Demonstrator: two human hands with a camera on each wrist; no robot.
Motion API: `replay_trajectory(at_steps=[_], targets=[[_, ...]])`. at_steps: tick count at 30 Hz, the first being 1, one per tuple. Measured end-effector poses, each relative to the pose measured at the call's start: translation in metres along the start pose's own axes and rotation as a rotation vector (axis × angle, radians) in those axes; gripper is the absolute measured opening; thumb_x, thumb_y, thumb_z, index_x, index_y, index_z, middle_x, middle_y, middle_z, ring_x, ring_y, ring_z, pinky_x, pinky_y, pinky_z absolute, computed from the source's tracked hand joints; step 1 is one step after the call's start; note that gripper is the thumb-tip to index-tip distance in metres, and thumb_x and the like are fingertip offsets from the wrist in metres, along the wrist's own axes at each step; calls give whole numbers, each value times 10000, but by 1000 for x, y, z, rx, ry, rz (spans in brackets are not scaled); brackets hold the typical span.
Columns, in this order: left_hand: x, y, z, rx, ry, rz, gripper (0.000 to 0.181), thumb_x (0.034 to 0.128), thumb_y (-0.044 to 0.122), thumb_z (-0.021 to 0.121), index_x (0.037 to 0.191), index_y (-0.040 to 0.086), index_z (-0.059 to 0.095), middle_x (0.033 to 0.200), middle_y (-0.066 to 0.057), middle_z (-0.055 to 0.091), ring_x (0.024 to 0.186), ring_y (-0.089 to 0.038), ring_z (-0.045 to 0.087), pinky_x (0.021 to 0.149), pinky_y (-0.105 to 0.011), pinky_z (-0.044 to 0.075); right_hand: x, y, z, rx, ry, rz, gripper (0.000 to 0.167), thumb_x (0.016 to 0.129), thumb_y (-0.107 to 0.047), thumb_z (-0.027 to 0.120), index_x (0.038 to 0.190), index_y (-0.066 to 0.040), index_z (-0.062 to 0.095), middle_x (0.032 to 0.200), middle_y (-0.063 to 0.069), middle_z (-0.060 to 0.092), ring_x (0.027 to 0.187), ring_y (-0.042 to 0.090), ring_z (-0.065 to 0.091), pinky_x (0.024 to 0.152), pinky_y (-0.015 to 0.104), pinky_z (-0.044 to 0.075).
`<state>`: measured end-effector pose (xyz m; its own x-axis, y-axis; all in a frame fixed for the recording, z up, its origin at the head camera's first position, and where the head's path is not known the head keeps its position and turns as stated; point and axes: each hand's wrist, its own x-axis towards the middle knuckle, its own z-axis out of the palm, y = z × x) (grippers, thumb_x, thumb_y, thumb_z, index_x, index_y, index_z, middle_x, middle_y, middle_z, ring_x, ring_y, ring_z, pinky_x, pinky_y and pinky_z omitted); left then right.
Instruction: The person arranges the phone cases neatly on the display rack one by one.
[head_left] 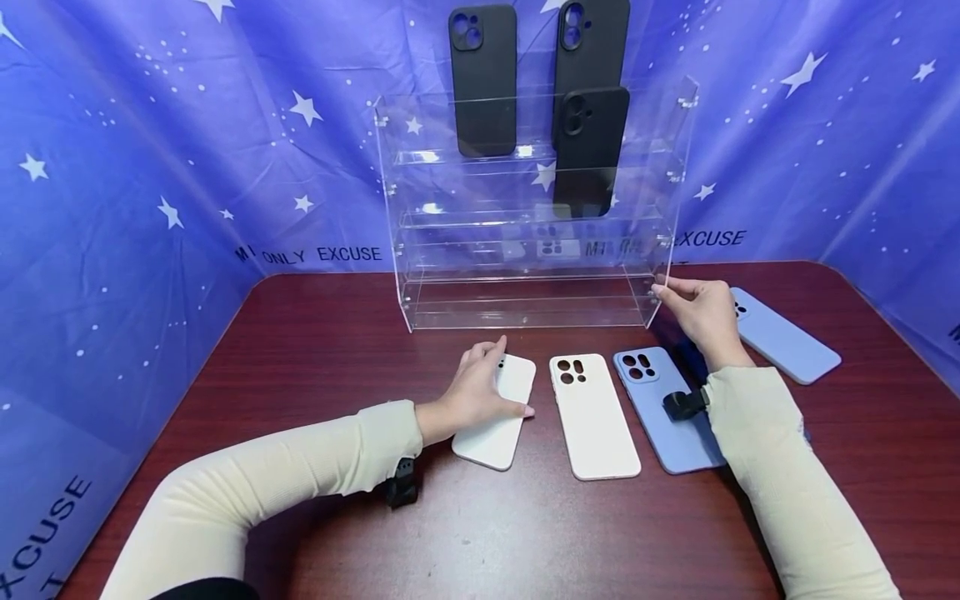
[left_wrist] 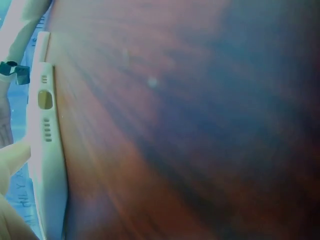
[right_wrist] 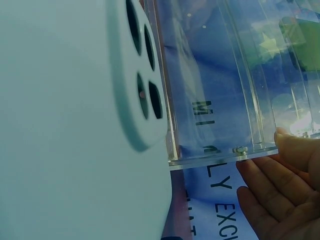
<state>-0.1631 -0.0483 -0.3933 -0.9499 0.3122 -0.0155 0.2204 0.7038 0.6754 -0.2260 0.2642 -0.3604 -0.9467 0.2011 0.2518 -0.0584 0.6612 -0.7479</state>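
Note:
My left hand (head_left: 480,392) lies across a white phone case (head_left: 498,437) on the table, thumb at its right edge and fingers by its top end. The left wrist view shows that case's end (left_wrist: 47,165) with its port cutouts, fingers beside it. My right hand (head_left: 703,312) pinches the lower right side panel of a clear acrylic display rack (head_left: 525,317). In the right wrist view the thumb and the other fingers (right_wrist: 267,187) are on opposite sides of that panel. A blue phone case (head_left: 675,433) lies under my right wrist, looming large in the right wrist view.
A cream phone case (head_left: 596,425) lies between the white and blue ones. Another blue case (head_left: 787,337) is right of my right hand. Three black cases stand on the rack, one at left (head_left: 486,92) and two at right (head_left: 588,167). A starry blue curtain (head_left: 315,183) surrounds the table.

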Motion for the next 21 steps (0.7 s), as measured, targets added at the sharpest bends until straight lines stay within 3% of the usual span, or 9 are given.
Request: replay_trajectory(at_steps=[5, 11, 16, 21], targets=[[0, 4, 0, 23, 12, 14, 1130, 576, 297, 902, 1472, 24, 269, 1411, -169, 375, 1248, -300, 349, 1019, -391, 376, 1, 0, 0, -4, -12, 22, 406, 912, -337, 616, 1169, -24, 650, 1115, 193, 635, 1103, 215, 563, 695, 104, 374], [2, 8, 1, 70, 26, 61, 1121, 573, 290, 907, 1463, 11, 285, 1448, -152, 344, 1276, -310, 319, 1057, -394, 341, 1, -1, 0, -5, -28, 38, 424, 917, -355, 602, 1181, -26, 641, 1127, 196, 627, 1148, 287, 543, 804, 234, 436], [10, 10, -3, 54, 29, 11, 1042, 614, 231, 893, 1448, -2, 313, 1467, -190, 328, 1285, -340, 351, 1072, -392, 346, 0, 0, 0, -13, -17, 9, 409, 915, -341, 611, 1163, -19, 653, 1086, 199, 647, 1119, 276, 557, 711, 147, 387], [19, 7, -12, 33, -23, -20, 825, 730, 180, 820, 1402, -29, 390, 1386, -201, 465, 1272, -305, 442, 1063, -367, 370, 0, 0, 0, -13, -12, -7, 400, 918, -333, 609, 1157, -15, 656, 1079, 199, 650, 1105, 277, 562, 692, 117, 368]])
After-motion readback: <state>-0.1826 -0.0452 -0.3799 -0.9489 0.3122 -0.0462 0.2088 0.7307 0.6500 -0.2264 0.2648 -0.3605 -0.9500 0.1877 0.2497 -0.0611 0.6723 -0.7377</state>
